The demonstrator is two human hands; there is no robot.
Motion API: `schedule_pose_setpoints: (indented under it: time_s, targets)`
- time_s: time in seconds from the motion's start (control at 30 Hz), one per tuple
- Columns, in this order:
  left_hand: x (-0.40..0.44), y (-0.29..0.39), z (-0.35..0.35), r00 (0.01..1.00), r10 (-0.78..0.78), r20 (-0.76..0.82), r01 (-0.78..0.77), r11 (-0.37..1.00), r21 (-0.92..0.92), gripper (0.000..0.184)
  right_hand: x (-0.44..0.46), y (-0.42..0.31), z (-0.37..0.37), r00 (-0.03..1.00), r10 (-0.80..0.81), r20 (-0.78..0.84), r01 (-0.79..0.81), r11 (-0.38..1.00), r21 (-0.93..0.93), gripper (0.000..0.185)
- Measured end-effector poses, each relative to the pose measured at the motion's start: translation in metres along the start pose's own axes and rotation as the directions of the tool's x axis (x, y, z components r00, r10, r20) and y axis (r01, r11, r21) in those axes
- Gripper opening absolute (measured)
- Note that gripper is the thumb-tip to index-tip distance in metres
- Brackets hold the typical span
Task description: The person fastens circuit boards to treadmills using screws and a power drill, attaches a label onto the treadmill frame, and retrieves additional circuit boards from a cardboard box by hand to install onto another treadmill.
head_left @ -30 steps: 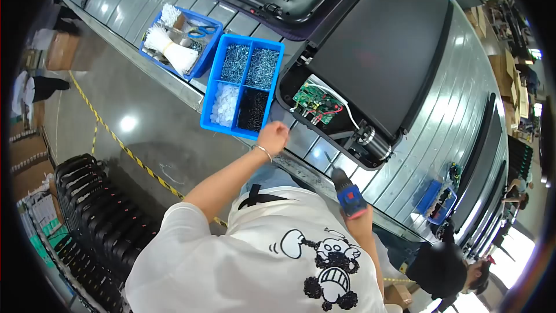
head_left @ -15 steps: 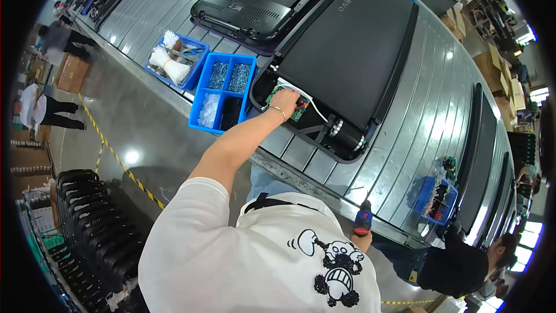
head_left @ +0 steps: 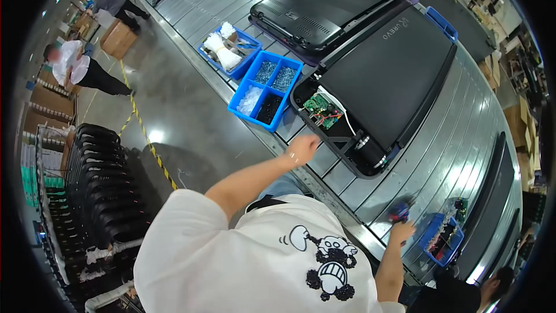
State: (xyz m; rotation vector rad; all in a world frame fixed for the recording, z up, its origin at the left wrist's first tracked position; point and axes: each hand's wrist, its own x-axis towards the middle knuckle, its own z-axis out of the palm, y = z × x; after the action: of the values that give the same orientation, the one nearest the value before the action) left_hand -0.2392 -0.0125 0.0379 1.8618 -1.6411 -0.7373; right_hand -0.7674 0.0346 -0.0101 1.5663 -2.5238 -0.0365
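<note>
My left hand [head_left: 304, 149] is closed, just off the near end of a black walking pad [head_left: 385, 69]; anything inside its fingers is hidden. Beyond it, a green circuit board [head_left: 324, 112] with red and white wires lies in the pad's uncovered end bay, next to a black cylindrical motor [head_left: 370, 153]. Low over the metal table to the right, my right hand [head_left: 402, 232] grips a red and blue power drill [head_left: 400, 211], which is smeared by motion. A four-compartment blue bin [head_left: 237, 109] of screws, white pieces and black pieces stands left of the pad.
A blue tray [head_left: 236, 74] holds white cable ties and pliers. Another blue tray [head_left: 425, 243] of small parts sits at right, near a co-worker [head_left: 457, 293]. A second black pad [head_left: 330, 6] lies behind. Stacked black frames [head_left: 107, 179] stand on the floor at left.
My left hand has left the circuit board and drawn back toward the table edge. My right hand has carried the drill forward over the table. The view has shifted.
</note>
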Motion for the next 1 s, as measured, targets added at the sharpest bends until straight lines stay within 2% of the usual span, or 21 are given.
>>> schedule_pose_setpoints:
  time_s: [0.03, 0.07, 0.1, 0.13, 0.17, 0.2, 0.27, 0.33, 0.37, 0.4, 0.43, 0.47, 0.57, 0.67, 0.77, 0.87, 0.97, 1.0]
  targets:
    - [-0.027, -0.007, -0.001, 0.995, -0.088, 0.055, 0.09, 0.995, -0.035, 0.018, 0.017, -0.015, -0.015, 0.995, 0.025, -0.093, -0.022, 0.999, 0.038, 0.05]
    - [-0.055, -0.016, -0.003, 0.979, -0.172, 0.114, 0.18, 0.981, -0.067, 0.021, 0.028, -0.041, -0.042, 0.994, -0.015, -0.105, 0.027, 0.993, 0.111, 0.042]
    - [-0.082, -0.036, 0.001, 0.943, -0.28, 0.183, 0.315, 0.926, -0.208, 0.024, 0.039, -0.066, -0.064, 0.991, -0.055, -0.123, 0.076, 0.981, 0.179, 0.035]
    - [-0.106, -0.078, 0.02, 0.901, -0.361, 0.24, 0.402, 0.904, -0.149, 0.024, 0.047, -0.084, -0.059, 0.974, -0.202, -0.098, 0.224, 0.917, 0.331, 0.028]
    - [-0.123, -0.087, 0.011, 0.796, -0.502, 0.338, 0.576, 0.799, -0.171, 0.022, 0.056, -0.102, -0.052, 0.932, -0.348, -0.099, 0.352, 0.807, 0.474, 0.024]
    - [-0.136, -0.097, 0.001, 0.659, -0.612, 0.437, 0.729, 0.663, -0.171, 0.021, 0.046, -0.139, -0.062, 0.927, -0.375, -0.017, 0.307, 0.731, 0.61, 0.022]
    - [-0.149, -0.143, -0.003, 0.498, -0.68, 0.538, 0.851, 0.266, -0.452, 0.015, 0.02, -0.221, -0.119, 0.775, -0.619, 0.128, 0.395, 0.631, 0.667, 0.026]
    - [-0.139, -0.149, -0.027, 0.371, -0.762, 0.53, 0.88, 0.107, -0.463, 0.015, -0.003, -0.288, -0.131, 0.696, -0.712, -0.094, 0.534, 0.426, 0.73, 0.024]
    - [-0.129, -0.15, -0.039, 0.301, -0.796, 0.525, 0.883, 0.025, -0.469, 0.016, -0.006, -0.318, -0.125, 0.661, -0.743, -0.109, 0.565, 0.397, 0.723, 0.021]
    - [-0.117, -0.153, -0.049, 0.332, -0.791, 0.514, 0.871, 0.049, -0.488, 0.014, -0.008, -0.347, -0.118, 0.647, -0.743, -0.171, 0.586, 0.342, 0.735, 0.019]
    - [-0.104, -0.158, -0.06, 0.364, -0.786, 0.5, 0.858, 0.074, -0.508, 0.013, -0.011, -0.374, -0.127, 0.638, -0.753, -0.16, 0.592, 0.348, 0.727, 0.018]
    - [-0.091, -0.163, -0.073, 0.394, -0.781, 0.484, 0.844, 0.099, -0.527, 0.011, -0.011, -0.398, -0.126, 0.595, -0.77, -0.231, 0.64, 0.279, 0.716, 0.021]
    - [-0.057, -0.164, -0.109, 0.51, -0.746, 0.428, 0.739, 0.125, -0.662, 0.012, -0.007, -0.454, -0.116, 0.524, -0.821, -0.228, 0.759, 0.328, 0.563, 0.023]
    - [-0.041, -0.179, -0.133, 0.533, -0.706, 0.466, 0.751, 0.139, -0.646, 0.017, -0.008, -0.483, -0.109, 0.558, -0.828, -0.056, 0.76, 0.483, 0.434, 0.028]
    - [-0.032, -0.204, -0.139, 0.421, -0.649, 0.634, 0.76, -0.128, -0.637, 0.023, -0.009, -0.495, -0.101, 0.562, -0.827, 0.027, 0.778, 0.539, 0.321, 0.027]
    - [-0.017, -0.213, -0.142, 0.413, -0.652, 0.636, 0.713, -0.203, -0.671, 0.032, -0.004, -0.499, -0.096, 0.538, -0.842, 0.047, 0.81, 0.532, 0.247, 0.02]
    - [0.005, -0.209, -0.143, 0.403, -0.678, 0.615, 0.592, -0.319, -0.74, 0.033, 0.001, -0.502, -0.107, 0.527, -0.841, 0.123, 0.804, 0.54, 0.249, 0.017]
    - [0.011, -0.21, -0.142, 0.333, -0.703, 0.628, 0.586, -0.368, -0.722, 0.035, -0.001, -0.503, -0.112, 0.554, -0.825, 0.115, 0.789, 0.564, 0.245, 0.015]
